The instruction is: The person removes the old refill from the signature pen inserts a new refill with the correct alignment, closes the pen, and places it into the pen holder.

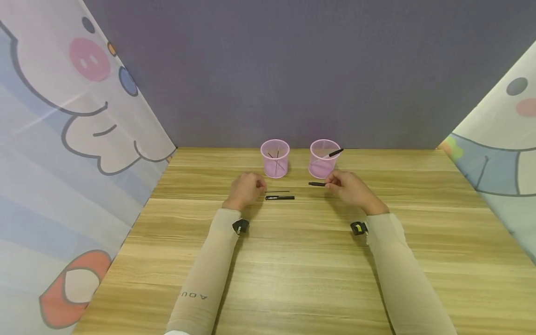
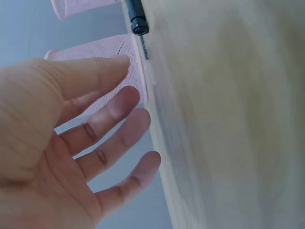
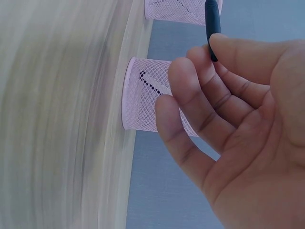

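Note:
My right hand [image 1: 349, 188] pinches a black pen [image 1: 317, 184] between thumb and fingertips, just in front of the right pink mesh cup [image 1: 318, 171]. In the right wrist view the pen [image 3: 212, 26] passes between the thumb and the fingers. My left hand [image 1: 247, 190] hovers low over the table, its fingers loosely bent and spread in the left wrist view. By its fingertips lies a thin dark rod [image 1: 278, 191], like a pen refill; the thumb looks apart from it. A black pen with a clip [image 1: 280, 197] lies parallel, nearer to me.
The left pink mesh cup [image 1: 275, 171] holds several thin dark sticks. A pen with a black end [image 1: 336, 152] leans out of the right cup. Behind both cups rises a grey wall panel [image 1: 301, 74] at the wooden table's [image 1: 301, 270] back edge. Cartoon-print sheets flank the table.

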`<state>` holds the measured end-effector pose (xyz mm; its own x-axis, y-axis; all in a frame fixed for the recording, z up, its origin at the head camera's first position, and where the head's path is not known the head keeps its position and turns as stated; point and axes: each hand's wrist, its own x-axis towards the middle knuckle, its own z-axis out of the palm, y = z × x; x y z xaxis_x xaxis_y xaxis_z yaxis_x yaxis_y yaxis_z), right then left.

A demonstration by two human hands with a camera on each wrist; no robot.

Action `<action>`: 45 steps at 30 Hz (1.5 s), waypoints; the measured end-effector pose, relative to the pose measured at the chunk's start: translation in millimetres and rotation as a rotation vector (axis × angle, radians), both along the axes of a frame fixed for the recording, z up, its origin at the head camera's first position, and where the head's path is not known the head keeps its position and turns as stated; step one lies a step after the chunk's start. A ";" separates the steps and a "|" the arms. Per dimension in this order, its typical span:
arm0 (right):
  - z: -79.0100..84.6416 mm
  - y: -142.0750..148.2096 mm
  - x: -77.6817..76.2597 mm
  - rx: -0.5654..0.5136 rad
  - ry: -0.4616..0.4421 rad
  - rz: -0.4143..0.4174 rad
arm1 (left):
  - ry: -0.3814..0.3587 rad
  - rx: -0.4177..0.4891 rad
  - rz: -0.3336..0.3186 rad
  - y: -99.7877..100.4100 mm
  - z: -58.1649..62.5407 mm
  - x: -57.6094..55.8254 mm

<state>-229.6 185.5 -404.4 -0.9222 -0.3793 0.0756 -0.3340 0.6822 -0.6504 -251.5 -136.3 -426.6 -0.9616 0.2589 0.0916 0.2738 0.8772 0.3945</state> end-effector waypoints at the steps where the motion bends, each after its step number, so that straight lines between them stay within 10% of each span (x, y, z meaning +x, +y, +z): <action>1: 0.3 0.0 0.1 0.000 0.002 0.001 | 0.013 0.011 0.003 -0.8 0.7 -0.4; 21: 4.6 -3.5 -0.7 -0.005 0.021 0.001 | 0.268 0.125 0.050 -3.0 26.3 -7.6; 35: 4.5 -4.4 -0.1 -0.018 0.034 0.018 | 0.171 0.004 0.026 11.0 70.3 -50.1; 45: 4.7 -7.3 3.2 -0.041 0.027 0.036 | 0.016 -0.121 0.055 14.4 78.5 -85.5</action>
<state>-226.4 178.1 -399.8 -0.9056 -0.4078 0.1169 -0.3755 0.6423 -0.6681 -336.9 -121.9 -348.1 -0.9734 0.2157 0.0779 0.2290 0.9320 0.2808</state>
